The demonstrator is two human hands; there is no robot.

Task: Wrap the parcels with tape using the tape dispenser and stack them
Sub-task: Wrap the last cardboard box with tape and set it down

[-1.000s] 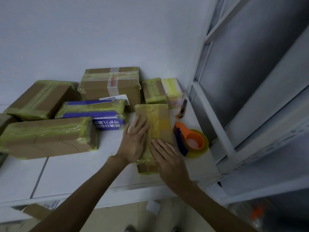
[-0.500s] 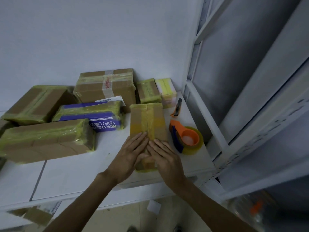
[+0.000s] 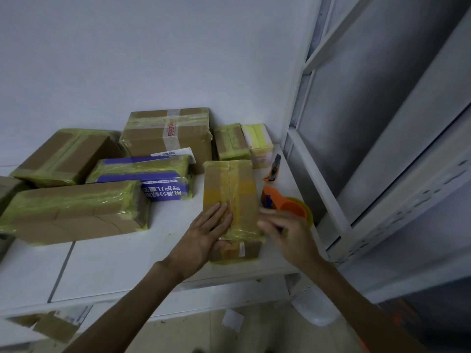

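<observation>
**While the left hand pins the parcel, the right hand blurs beside the dispenser**

Where the white desk (image 3: 114, 263) meets a grey shelving frame (image 3: 318, 174), a brown parcel (image 3: 229, 189) lies lengthwise, pointing away from the person and wound in yellowish tape. The left hand (image 3: 204, 238) rests flat on the near half of its top, fingers straight and close together, thumb down against the near end face. It presses rather than grips.

The right hand (image 3: 285, 233) sits just beside the parcel's right edge, in front of the orange tape dispenser (image 3: 288, 205). Motion blur smears its fingers, so I cannot tell whether they are spread, curled or touching anything. A bit of blue from the dispenser shows at the hand's edge. The dispenser stands on the desk just right of the parcel, its yellowish roll toward the shelving.

Beyond it, near the desk's back right corner, lies an orange-and-black utility knife (image 3: 274, 169). Taped parcels crowd the rest of the desk:

- a long brown parcel (image 3: 74, 212) at the left
- a purple-and-white parcel (image 3: 145, 174) just behind it
- an angled brown parcel (image 3: 63, 156) further left
- a large brown box (image 3: 168, 136) against the wall
- a small taped parcel (image 3: 230, 142) and a pale yellow box (image 3: 258, 141) side by side at the back right

None of them is stacked on another.
</observation>
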